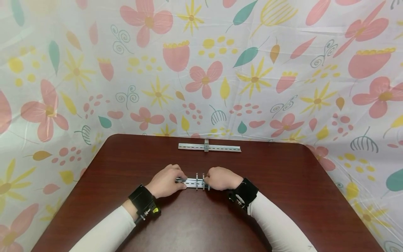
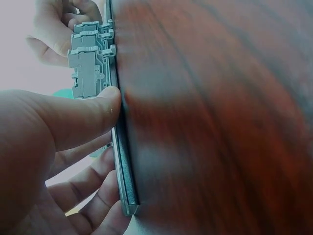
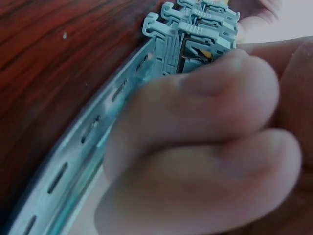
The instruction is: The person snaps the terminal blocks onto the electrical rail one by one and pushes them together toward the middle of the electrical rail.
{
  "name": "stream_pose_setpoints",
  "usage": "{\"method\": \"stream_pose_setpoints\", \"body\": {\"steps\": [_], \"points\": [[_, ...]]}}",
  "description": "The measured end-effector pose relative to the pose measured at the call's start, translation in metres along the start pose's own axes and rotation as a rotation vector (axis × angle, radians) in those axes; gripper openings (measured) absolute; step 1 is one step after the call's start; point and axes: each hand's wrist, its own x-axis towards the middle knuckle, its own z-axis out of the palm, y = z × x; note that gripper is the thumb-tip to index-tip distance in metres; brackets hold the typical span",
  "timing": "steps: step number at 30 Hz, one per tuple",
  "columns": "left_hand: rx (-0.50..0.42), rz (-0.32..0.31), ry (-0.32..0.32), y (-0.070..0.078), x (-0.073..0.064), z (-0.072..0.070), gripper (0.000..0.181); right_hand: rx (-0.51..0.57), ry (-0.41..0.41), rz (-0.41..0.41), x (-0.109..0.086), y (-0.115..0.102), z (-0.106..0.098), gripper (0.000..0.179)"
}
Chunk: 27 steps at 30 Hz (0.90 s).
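Note:
A slotted metal DIN rail (image 1: 190, 183) lies on the table between both hands. My left hand (image 1: 167, 180) grips its left part, thumb on the near edge and fingers on the far side, as the left wrist view shows with the rail (image 2: 124, 171). Three slim grey terminal blocks (image 2: 88, 73) stand upright in a row across the rail, to the right of the left thumb. My right hand (image 1: 221, 177) has its fingers curled at the rightmost terminal block (image 3: 200, 44) and pinches it; its fingers hide part of that block and of the rail.
Farther back on the brown table (image 1: 267, 168) lies a second DIN rail (image 1: 223, 148) with terminal blocks (image 1: 206, 145) near its middle. A flowered cloth (image 1: 201, 70) hangs behind the table's far edge and along its sides.

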Motion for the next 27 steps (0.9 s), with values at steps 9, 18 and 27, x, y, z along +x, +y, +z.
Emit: {"method": "stream_pose_setpoints", "body": {"steps": [9,18,27], "points": [[-0.014,-0.009,-0.009,0.0040,-0.0014,-0.0024,0.022,0.098,-0.024,0.004,-0.0040,0.0002,-0.0015,0.056],[-0.009,0.015,-0.030,0.0030,0.0007,-0.0047,0.022,0.033,0.003,-0.004,-0.0074,-0.0027,-0.0045,0.053],[-0.028,0.025,-0.049,0.0079,0.0045,-0.0058,0.027,0.170,-0.057,0.014,-0.0063,0.0043,-0.0064,0.050]]}}
